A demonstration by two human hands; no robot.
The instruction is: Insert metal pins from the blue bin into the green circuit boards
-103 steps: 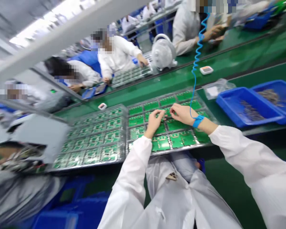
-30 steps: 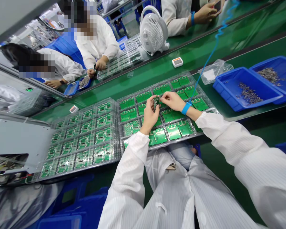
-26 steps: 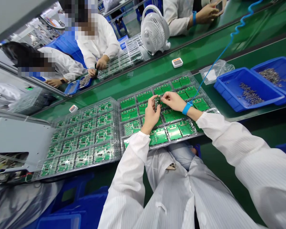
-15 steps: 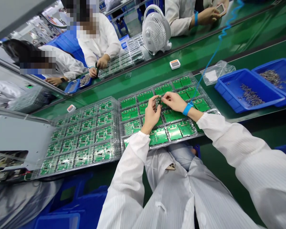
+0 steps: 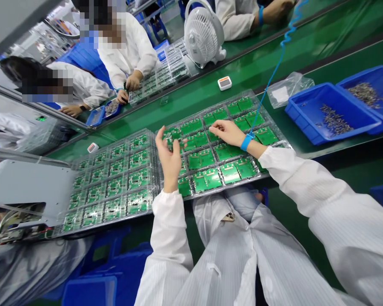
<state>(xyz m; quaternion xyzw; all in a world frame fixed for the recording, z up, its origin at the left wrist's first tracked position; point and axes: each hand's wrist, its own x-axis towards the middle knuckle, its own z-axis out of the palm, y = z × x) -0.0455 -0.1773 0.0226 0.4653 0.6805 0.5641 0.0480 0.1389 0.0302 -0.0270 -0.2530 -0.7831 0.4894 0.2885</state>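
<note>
Between the thumb and fingers of my left hand (image 5: pixel 170 163) is a green circuit board (image 5: pixel 174 137), raised over the left edge of the right tray (image 5: pixel 222 188). My right hand (image 5: pixel 229 132) is above the middle of that tray, fingers curled together; whatever they hold, if anything, is too small to tell. A blue band (image 5: pixel 247 141) with a coiled cord is around my right wrist. Green boards (image 5: pixel 207 178) lie in the compartments of the right tray. Beside it, the left tray stack (image 5: pixel 156 170) holds boards with more parts on them.
Two blue bins (image 5: pixel 306 123) with small metal parts stand at the right, near a plastic bag (image 5: pixel 287 89). A white fan (image 5: pixel 204 36) and co-workers' hands (image 5: pixel 127 87) are across the bench. A grey machine (image 5: pixel 28 182) is at the left.
My left hand has moved left with the board, away from my right hand. My right hand has stayed over the tray, its fingers now off the board. The view has shifted slightly.
</note>
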